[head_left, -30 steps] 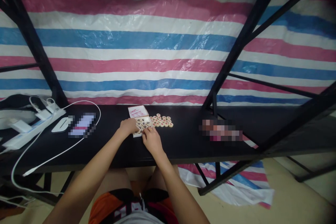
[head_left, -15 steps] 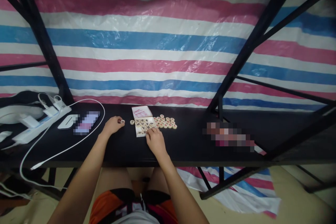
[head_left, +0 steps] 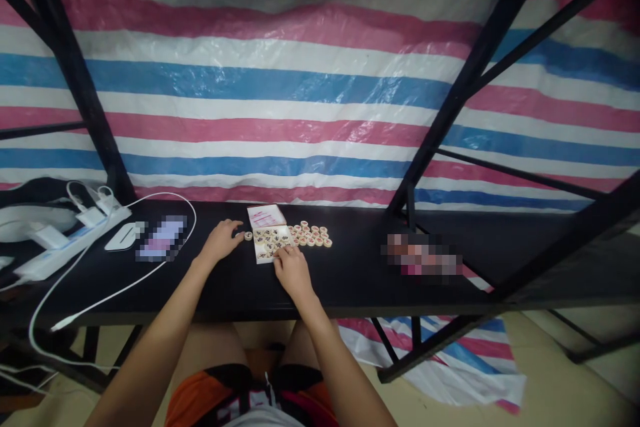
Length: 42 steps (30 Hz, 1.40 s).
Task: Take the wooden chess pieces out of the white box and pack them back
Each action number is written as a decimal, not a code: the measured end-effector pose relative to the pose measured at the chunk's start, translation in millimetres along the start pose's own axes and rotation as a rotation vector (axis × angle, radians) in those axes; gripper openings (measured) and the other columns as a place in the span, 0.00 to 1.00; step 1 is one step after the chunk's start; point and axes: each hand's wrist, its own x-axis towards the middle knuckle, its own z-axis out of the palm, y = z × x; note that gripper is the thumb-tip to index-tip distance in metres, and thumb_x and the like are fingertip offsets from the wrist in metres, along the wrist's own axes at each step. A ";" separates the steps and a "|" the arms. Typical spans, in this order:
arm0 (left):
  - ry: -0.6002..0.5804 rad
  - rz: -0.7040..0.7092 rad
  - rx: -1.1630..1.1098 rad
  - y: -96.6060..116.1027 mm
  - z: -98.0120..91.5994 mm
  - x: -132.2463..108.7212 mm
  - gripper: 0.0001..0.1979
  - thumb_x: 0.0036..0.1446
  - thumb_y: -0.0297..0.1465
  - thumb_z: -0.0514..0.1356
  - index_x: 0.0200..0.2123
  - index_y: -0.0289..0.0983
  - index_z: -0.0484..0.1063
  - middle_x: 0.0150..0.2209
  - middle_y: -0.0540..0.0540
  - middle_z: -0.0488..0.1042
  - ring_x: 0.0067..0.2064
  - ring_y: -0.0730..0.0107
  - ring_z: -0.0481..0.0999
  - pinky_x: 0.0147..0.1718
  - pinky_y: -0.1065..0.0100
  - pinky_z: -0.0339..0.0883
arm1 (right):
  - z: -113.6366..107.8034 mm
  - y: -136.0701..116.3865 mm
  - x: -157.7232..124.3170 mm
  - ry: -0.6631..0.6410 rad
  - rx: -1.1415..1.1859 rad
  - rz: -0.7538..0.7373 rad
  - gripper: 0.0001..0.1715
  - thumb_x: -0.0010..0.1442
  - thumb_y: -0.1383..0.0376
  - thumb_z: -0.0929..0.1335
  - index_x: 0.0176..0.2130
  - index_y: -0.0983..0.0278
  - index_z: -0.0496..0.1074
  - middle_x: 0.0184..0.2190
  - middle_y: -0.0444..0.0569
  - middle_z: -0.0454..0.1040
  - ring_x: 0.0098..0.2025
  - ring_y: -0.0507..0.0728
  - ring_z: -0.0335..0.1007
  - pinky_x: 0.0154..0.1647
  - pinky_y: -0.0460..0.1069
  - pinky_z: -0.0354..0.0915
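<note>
My left hand is just left of a loose Chinese chess piece, its fingers apart and bent towards it. Whether a fingertip touches the piece I cannot tell. Right of that piece lies an open white box with its printed lid folded back. Rows of black-lettered chess pieces lie inside, faces up. My right hand is closed over the box's near right corner, with curled fingers reaching over the edge. It hides that corner and whatever is under its fingertips.
Red-lettered chess pieces are grouped right of the box on the black table. To the left lie a blurred phone, a white cable and a power strip. A blurred object lies right; striped sheeting hangs behind.
My left hand has moved right, towards the loose piece, and its fingers have opened; the chess piece seen at its fingertips no longer shows there. My right hand stays at the box's corner.
</note>
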 end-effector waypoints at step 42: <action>0.165 -0.271 -0.115 -52.3 -6.4 -3.7 0.09 0.45 0.32 0.59 0.32 0.36 0.68 0.34 0.45 0.72 0.38 0.64 0.71 0.38 0.68 0.63 | 0.3 0.7 0.4 -0.026 0.005 0.012 0.09 0.59 0.70 0.62 0.35 0.63 0.72 0.37 0.50 0.73 0.42 0.58 0.63 0.42 0.50 0.58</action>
